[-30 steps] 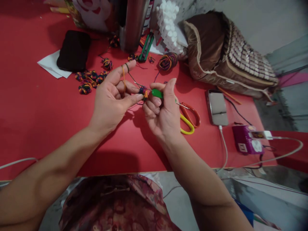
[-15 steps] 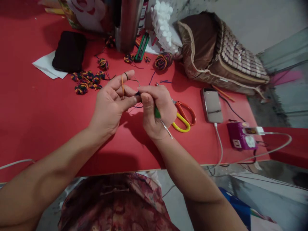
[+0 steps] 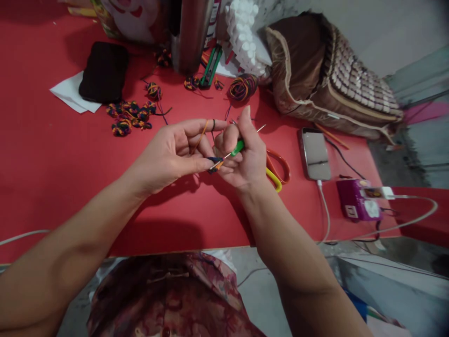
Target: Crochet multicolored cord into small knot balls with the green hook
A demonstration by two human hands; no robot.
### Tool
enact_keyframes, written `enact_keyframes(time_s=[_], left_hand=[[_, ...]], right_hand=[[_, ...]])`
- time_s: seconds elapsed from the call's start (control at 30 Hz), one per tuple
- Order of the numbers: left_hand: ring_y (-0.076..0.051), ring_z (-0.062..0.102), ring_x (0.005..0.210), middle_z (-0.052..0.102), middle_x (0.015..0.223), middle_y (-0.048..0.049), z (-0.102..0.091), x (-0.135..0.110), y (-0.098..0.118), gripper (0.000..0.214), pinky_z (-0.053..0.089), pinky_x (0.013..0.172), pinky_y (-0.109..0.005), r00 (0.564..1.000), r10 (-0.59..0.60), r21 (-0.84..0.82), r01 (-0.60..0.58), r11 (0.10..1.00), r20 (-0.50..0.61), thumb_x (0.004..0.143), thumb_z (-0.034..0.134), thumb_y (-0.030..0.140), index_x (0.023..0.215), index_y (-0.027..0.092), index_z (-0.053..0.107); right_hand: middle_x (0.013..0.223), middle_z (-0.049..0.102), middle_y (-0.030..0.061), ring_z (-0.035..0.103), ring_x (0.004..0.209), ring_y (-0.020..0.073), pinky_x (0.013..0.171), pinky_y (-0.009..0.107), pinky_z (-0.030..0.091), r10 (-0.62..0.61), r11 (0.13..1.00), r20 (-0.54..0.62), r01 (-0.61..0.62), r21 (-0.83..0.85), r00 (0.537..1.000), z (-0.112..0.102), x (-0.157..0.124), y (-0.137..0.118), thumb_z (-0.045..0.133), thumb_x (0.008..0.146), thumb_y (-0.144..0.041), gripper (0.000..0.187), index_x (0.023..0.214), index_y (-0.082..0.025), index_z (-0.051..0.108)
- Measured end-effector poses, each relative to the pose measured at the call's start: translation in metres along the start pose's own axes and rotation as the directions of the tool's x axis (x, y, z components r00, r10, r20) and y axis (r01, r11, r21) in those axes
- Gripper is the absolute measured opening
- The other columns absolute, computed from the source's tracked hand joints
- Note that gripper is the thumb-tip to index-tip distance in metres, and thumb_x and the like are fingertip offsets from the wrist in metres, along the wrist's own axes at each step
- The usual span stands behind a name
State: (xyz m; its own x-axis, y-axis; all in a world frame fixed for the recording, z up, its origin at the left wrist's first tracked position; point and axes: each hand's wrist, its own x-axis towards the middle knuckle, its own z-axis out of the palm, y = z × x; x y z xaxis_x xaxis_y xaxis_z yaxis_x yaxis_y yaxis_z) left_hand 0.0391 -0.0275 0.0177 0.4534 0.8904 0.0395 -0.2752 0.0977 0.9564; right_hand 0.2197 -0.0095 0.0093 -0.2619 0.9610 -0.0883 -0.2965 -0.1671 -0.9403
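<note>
Between the thumb and fingers of my left hand [image 3: 164, 154] is a small dark and orange crochet piece [image 3: 214, 164]. Orange and dark yarn [image 3: 201, 136] loops over that hand's raised index finger. My right hand [image 3: 250, 161] grips a green-handled crochet hook [image 3: 238, 148], its metal tip at the piece and its other end sticking out past the thumb. Scissors [image 3: 288, 169] with orange and yellow handles lie beside my right hand, their blades mostly hidden by it. A multicoloured yarn ball [image 3: 242, 87] rests beyond both hands.
Crocheted multicoloured pieces [image 3: 128, 116], a small yarn ball [image 3: 153, 91] and a black phone-like object [image 3: 104, 72] lie left. A green cutter [image 3: 211, 68] and metal flask [image 3: 191, 37] are behind. Right are a brown bag [image 3: 301, 61], a grey device [image 3: 316, 154] and a purple box [image 3: 358, 201] with cables.
My right hand has turned over, palm now showing, and the hook now points toward the crochet piece on the left. My left hand has moved right, its index finger now level. The view shifted slightly.
</note>
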Motion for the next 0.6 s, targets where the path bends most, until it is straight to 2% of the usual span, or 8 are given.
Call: enact_keyframes(time_s=[0.1,0.23,0.37,0.47,0.6], left_hand=[[-0.018,0.076,0.06,0.078,0.082,0.0012,-0.0001,-0.0016,0.003,0.06,0.063,0.057,-0.029,0.999,-0.03,0.056,0.029,0.998,0.03,0.081,0.086,0.009,0.139,0.022,0.077],[-0.02,0.078,0.061,0.077,0.086,-0.0003,-0.0015,-0.0006,0.0045,0.07,0.064,0.056,-0.031,1.0,-0.024,0.079,0.023,0.997,0.018,0.08,0.083,0.006,0.149,0.013,0.067],[-0.022,0.077,0.058,0.076,0.083,0.0,-0.0019,0.0005,0.0022,0.073,0.064,0.052,-0.034,1.0,0.009,0.077,-0.009,0.997,-0.005,0.079,0.082,0.007,0.149,0.01,0.063],[-0.023,0.079,0.062,0.076,0.085,-0.0011,-0.0024,0.0004,0.0006,0.07,0.066,0.058,-0.035,0.999,0.01,0.101,-0.006,0.995,-0.04,0.081,0.082,0.007,0.149,0.013,0.066],[-0.024,0.083,0.071,0.076,0.085,-0.0016,-0.0031,0.0009,-0.0005,0.068,0.066,0.063,-0.033,0.997,0.022,0.145,-0.012,0.989,-0.07,0.081,0.082,0.007,0.147,0.014,0.069]], right_hand=[[0.036,0.017,-0.0121,0.007,0.031,0.0046,0.029,0.024,0.009,-0.042,0.999,0.033,0.041,0.015,0.999,-0.0006,-0.0001,-0.0043,0.069,0.087,-0.093,0.079,0.049,-0.027,0.051],[0.036,0.016,-0.0118,0.005,0.032,0.0062,0.03,0.027,0.008,-0.115,0.993,-0.066,0.115,0.001,0.991,0.0001,-0.0003,-0.0078,0.075,0.081,-0.093,0.075,0.049,-0.028,0.055],[0.036,0.02,-0.0114,0.009,0.031,0.0058,0.031,0.026,0.012,-0.177,0.984,-0.124,0.178,-0.001,0.976,-0.0014,-0.0022,-0.0083,0.075,0.088,-0.087,0.072,0.051,-0.027,0.063],[0.036,0.022,-0.0114,0.011,0.03,0.0045,0.033,0.024,0.009,-0.203,0.977,-0.164,0.211,0.033,0.965,-0.0013,-0.0032,-0.0078,0.077,0.093,-0.081,0.07,0.051,-0.025,0.068],[0.036,0.02,-0.0114,0.008,0.03,0.0051,0.033,0.026,0.006,-0.266,0.963,-0.214,0.268,-0.022,0.94,0.0011,-0.0027,-0.0065,0.069,0.096,-0.085,0.075,0.05,-0.026,0.068]])
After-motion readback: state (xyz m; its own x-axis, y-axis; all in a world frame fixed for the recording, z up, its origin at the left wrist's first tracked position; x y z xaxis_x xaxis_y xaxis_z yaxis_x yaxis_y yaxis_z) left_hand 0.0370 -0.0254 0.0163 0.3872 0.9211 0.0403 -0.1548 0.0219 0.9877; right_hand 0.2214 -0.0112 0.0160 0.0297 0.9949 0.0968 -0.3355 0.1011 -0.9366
